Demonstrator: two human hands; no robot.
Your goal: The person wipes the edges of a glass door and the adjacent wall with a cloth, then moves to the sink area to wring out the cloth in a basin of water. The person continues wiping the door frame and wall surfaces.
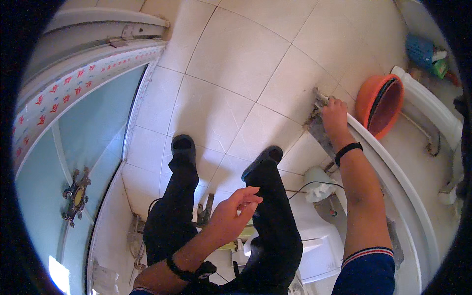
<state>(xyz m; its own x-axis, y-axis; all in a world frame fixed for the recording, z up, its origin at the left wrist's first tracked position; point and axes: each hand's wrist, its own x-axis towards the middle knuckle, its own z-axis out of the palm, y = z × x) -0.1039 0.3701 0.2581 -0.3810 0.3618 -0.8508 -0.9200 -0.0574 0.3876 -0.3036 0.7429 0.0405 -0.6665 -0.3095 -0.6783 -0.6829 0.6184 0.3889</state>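
My right hand (pixel 335 112) reaches out over the end of a white door frame post (pixel 383 155), at a rough, broken patch (pixel 317 105) beside the tiled floor. Its fingers are bent down there, and whether they grip anything is hidden. My left hand (pixel 238 210) hovers above my lap, between my knees, its fingers curled towards the thumb. Something small and pale shows between those fingers, too unclear to name. Each wrist wears a black band. Below are my dark trousers and grey slippers (pixel 262 162) on the tiles (pixel 236 88).
An orange plastic basin (pixel 378 105) stands right of the post, near a white ceramic pedestal (pixel 429 99) and a blue basket (pixel 419 51). A glass door (pixel 92 121) with an ornate handle (pixel 76 197) is at left. A white plastic container (pixel 319 254) and a lined bin (pixel 319 184) are at lower right.
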